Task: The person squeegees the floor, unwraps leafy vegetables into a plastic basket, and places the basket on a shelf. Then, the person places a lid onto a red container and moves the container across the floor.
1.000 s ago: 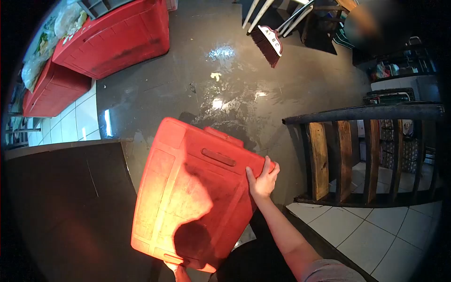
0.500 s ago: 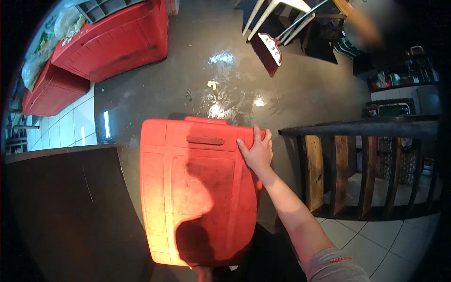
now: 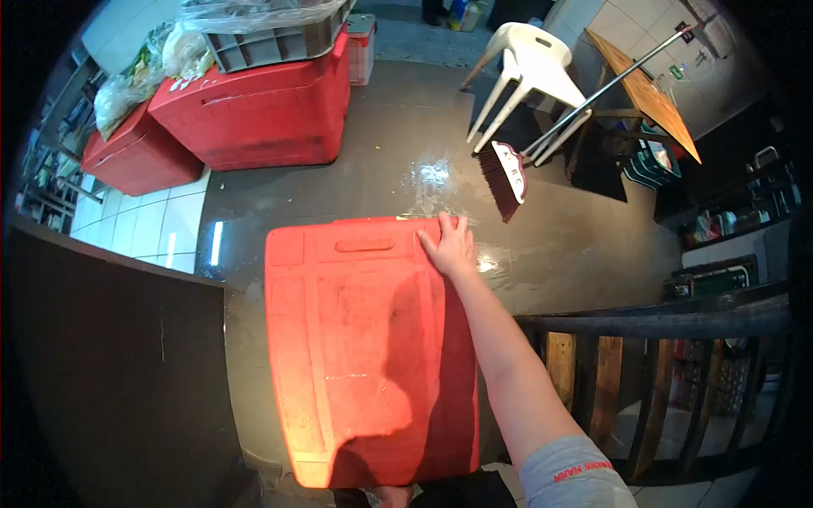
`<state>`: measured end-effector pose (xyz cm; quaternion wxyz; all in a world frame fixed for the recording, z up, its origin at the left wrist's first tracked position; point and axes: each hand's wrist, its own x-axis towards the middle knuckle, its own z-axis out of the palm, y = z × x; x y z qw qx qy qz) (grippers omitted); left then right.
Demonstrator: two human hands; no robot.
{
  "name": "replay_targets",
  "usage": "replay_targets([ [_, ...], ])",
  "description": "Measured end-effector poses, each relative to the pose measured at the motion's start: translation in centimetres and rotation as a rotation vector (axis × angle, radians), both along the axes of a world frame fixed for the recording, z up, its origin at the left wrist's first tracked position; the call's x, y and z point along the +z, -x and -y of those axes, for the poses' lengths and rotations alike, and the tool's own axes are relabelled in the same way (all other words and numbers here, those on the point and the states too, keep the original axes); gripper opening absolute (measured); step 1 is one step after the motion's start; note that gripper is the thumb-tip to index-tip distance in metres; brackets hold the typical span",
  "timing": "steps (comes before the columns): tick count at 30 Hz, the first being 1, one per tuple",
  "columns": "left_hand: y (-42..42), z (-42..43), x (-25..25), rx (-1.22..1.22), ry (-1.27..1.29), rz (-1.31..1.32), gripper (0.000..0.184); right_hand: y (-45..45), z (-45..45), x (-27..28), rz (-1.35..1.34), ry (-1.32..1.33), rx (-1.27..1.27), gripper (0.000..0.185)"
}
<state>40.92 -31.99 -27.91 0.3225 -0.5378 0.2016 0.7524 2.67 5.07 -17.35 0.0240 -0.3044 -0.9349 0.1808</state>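
Note:
A large red plastic box (image 3: 364, 339) fills the middle of the head view, its ribbed face with a long oval recess turned up to me. It looks like the red chests farther off. My right hand (image 3: 453, 247) grips its far right corner, fingers bent over the far edge and thumb on the face. At the near edge, only a small part of my left hand (image 3: 394, 497) shows, touching the box from below; its fingers are hidden. The shadow of a head and arm falls across the red face.
Two red chests (image 3: 254, 118) stand at far left, with a grey crate (image 3: 279, 44) and plastic bags on top. A white stool (image 3: 533, 59) and a broom (image 3: 508, 173) are at far right. A dark slatted railing (image 3: 652, 326) borders the right, a dark panel (image 3: 110, 356) the left. The floor (image 3: 373, 127) looks wet.
The view has tilted up, showing more of the stool, broom and far chests. My right hand keeps its grip on the corner; the red box sits slightly farther right in view.

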Motion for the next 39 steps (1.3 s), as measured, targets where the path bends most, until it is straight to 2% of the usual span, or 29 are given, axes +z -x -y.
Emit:
replay_targets([
  [5,-4.6,-4.0,-1.6,0.000,-0.113,0.057,0.055,2.7,-3.4,-2.3,-0.175,0.044,0.085,0.075],
  [7,-3.2,-3.7,1.5,-0.194,-0.057,0.193,0.054,-0.6,-2.0,-1.8,-0.186,0.005,0.053,0.075],
  [8,2.1,-5.1,8.5,-0.434,0.004,0.321,0.048,-3.4,-0.9,-1.7,-0.244,0.004,0.031,0.074],
  [9,2.8,-3.6,9.6,-0.594,-0.111,0.281,0.048,-6.9,0.6,-2.0,-0.205,-0.048,-0.020,0.072],
  [11,5.3,0.0,11.0,-0.923,-0.338,0.182,0.047,-14.7,3.7,-0.9,-0.118,-0.025,-0.142,0.069],
  [13,11.5,1.9,14.9,-0.866,-0.342,-0.158,0.047,-21.4,6.5,-0.5,-0.060,0.066,-0.341,0.069],
  [14,13.9,4.6,10.6,-1.160,-0.140,-0.503,0.040,-24.0,7.9,-0.7,0.038,0.063,-0.425,0.065],
  [15,18.7,3.7,15.4,-1.334,0.317,-0.662,0.029,-25.3,8.8,-0.6,0.139,0.062,-0.507,0.061],
  [17,32.3,3.3,14.9,-0.841,0.902,-1.043,0.026,-23.9,9.3,0.6,0.202,0.010,-0.536,0.052],
  [18,36.3,4.5,10.2,-0.889,1.227,-1.127,0.049,-23.6,9.5,0.7,0.175,-0.078,-0.522,0.045],
  [20,44.0,0.5,11.5,-0.981,1.438,-0.998,0.069,-24.3,9.2,-1.0,0.102,-0.127,-0.493,0.045],
  [23,50.8,-2.6,7.2,-0.954,1.485,-0.957,0.072,-24.3,9.2,-1.4,0.081,-0.075,-0.525,0.043],
  [25,51.8,-4.1,7.0,-1.063,1.394,-0.788,0.066,-23.4,9.3,-0.5,0.168,-0.061,-0.557,0.044],
  [30,51.6,-4.5,6.9,-1.087,1.537,-0.744,0.056,-23.4,9.5,-0.7,0.163,-0.114,-0.508,0.044],
  [33,51.4,-4.9,8.4,-0.991,1.478,-0.849,0.053,-23.2,9.5,-0.6,0.199,-0.085,-0.531,0.044],
  [39,51.6,-5.0,7.9,-0.999,1.517,-0.898,0.049,-23.4,9.6,-1.1,0.264,-0.113,-0.567,0.043],
])
